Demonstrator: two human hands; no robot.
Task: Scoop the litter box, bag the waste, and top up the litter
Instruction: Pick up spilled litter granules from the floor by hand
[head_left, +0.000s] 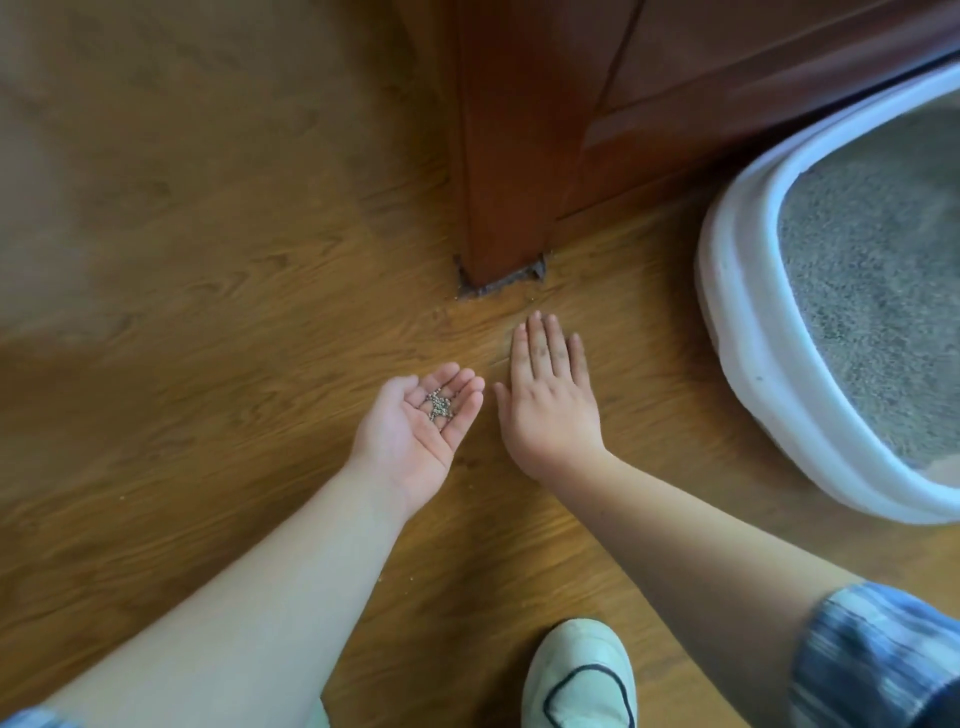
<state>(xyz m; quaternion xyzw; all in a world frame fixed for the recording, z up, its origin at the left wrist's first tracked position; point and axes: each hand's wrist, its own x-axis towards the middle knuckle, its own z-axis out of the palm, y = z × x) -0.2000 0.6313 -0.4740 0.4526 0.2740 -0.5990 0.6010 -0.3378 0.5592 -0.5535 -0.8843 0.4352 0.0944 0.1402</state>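
On the brown wood-grain plank floor (208, 364), at far right beside a reddish-brown wooden cabinet (498, 156), sits the white oval plastic litter box (748, 332), filled with fine grey granular litter (872, 291). The left hand (415, 426) lies palm up, loosely cupped, carrying a few small grey litter pellets (440, 406). The right hand (550, 400) lies flat, fingers straight, palm down on the floor just beside it.

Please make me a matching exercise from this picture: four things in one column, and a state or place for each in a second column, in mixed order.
Column A
1. left hand
2. right hand
3. litter box
4. shoe

Column B
a. flat, palm down, fingers straight
b. holds grey litter
c. palm up, cupping litter granules
d. at the bottom edge of the view

Pairs: 1-c, 2-a, 3-b, 4-d
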